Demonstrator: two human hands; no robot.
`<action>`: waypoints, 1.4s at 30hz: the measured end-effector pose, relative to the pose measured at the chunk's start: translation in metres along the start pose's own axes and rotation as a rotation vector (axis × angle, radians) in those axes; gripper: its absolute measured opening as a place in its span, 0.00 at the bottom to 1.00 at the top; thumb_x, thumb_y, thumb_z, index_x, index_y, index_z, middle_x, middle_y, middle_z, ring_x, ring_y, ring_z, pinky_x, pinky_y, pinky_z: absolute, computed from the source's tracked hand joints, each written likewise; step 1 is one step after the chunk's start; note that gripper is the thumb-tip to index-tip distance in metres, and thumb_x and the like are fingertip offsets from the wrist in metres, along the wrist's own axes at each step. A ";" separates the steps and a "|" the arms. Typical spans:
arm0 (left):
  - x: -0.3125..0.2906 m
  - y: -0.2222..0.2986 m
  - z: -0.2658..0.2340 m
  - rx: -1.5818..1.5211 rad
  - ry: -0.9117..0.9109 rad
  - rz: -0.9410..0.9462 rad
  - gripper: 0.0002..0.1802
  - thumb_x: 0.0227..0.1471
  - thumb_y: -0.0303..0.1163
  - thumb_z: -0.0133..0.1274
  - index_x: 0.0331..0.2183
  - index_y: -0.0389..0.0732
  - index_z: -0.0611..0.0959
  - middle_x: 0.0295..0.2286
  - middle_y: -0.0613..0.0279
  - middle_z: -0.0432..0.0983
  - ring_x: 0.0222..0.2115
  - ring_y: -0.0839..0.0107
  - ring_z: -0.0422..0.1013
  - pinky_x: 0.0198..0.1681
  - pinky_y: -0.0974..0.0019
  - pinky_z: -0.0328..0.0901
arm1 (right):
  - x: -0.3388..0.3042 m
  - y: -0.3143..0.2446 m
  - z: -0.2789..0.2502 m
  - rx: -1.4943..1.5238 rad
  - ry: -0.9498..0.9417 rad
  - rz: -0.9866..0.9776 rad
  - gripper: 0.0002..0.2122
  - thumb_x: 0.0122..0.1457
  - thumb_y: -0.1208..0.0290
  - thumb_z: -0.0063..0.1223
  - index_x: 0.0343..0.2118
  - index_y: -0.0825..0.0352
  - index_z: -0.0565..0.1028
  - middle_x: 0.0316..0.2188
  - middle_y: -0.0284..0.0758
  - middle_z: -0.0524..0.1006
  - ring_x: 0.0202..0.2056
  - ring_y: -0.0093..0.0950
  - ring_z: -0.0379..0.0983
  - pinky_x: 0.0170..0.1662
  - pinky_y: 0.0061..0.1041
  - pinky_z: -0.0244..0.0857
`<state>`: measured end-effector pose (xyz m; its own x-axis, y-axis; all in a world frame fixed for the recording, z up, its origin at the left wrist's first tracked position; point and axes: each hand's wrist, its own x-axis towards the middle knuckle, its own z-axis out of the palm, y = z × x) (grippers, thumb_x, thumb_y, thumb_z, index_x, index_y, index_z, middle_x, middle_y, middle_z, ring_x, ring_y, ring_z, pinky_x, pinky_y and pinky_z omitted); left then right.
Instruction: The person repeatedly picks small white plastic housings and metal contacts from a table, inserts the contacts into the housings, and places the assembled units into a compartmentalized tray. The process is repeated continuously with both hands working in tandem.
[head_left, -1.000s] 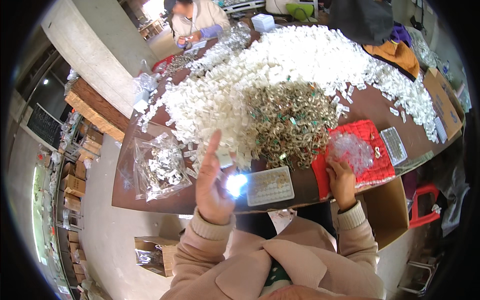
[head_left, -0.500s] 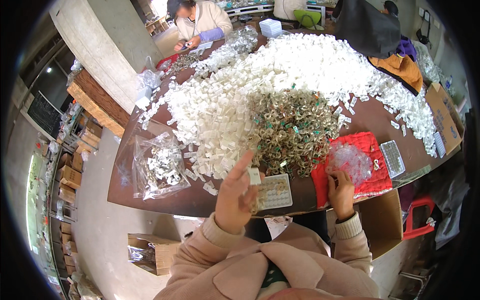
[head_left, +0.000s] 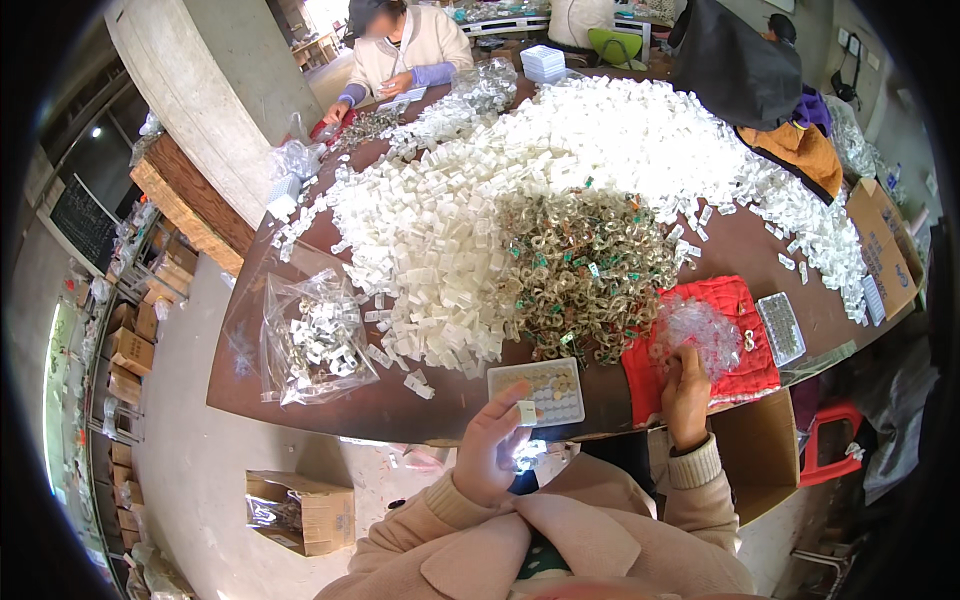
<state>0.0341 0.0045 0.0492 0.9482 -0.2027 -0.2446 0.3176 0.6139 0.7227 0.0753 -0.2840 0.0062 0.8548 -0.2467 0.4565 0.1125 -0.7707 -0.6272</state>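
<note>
My left hand (head_left: 488,455) is closed round a small white plastic case (head_left: 526,412), held over the near table edge. A bright, shiny thing (head_left: 527,455) shows just below its fingers, too glaring to name. Beside that hand lies a white compartment tray (head_left: 568,412) with small round pale pieces in some of its pockets. My right hand (head_left: 686,402) has its fingers bent together at the near edge of a heap of small clear plastic pieces (head_left: 705,328). Whatever sits between those fingertips is hidden. The heap rests on a red cloth (head_left: 650,395).
White cases (head_left: 430,240) are piled across the table, beside a heap of brownish clear parts (head_left: 590,270). A plastic bag (head_left: 320,340) of pieces lies left, a filled tray (head_left: 781,328) right. Opposite, a person (head_left: 410,50) handles parts. A carton (head_left: 325,510) stands on the floor.
My left hand has come down and nearer to me with the white case, uncovering more of the tray. My right hand has shifted slightly at the clear pieces. The person opposite has moved their hands apart.
</note>
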 end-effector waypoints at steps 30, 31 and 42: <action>-0.012 -0.002 -0.015 -0.219 -0.124 -0.083 0.13 0.59 0.30 0.54 0.44 0.35 0.77 0.37 0.61 0.79 0.37 0.79 0.75 0.41 0.77 0.69 | -0.017 -0.136 0.010 0.623 -0.379 -0.517 0.16 0.55 0.88 0.50 0.46 0.71 0.76 0.38 0.40 0.79 0.29 0.28 0.75 0.33 0.23 0.69; -0.013 0.000 -0.015 -0.129 -0.059 -0.063 0.12 0.59 0.30 0.54 0.44 0.35 0.78 0.36 0.62 0.79 0.35 0.81 0.74 0.39 0.78 0.68 | -0.017 -0.140 0.015 0.616 -0.382 -0.557 0.17 0.54 0.88 0.50 0.47 0.71 0.75 0.39 0.41 0.79 0.29 0.30 0.76 0.34 0.25 0.70; -0.014 0.007 -0.023 -0.074 -0.034 -0.035 0.08 0.56 0.27 0.57 0.38 0.37 0.80 0.29 0.68 0.77 0.21 0.87 0.64 0.23 0.82 0.57 | -0.011 -0.146 0.017 0.531 -0.569 -0.710 0.24 0.49 0.90 0.51 0.52 0.72 0.69 0.44 0.45 0.78 0.33 0.39 0.77 0.37 0.33 0.72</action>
<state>0.0231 0.0292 0.0429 0.9363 -0.2504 -0.2461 0.3511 0.6605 0.6637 0.0582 -0.1587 0.0823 0.6017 0.5790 0.5502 0.7707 -0.2398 -0.5904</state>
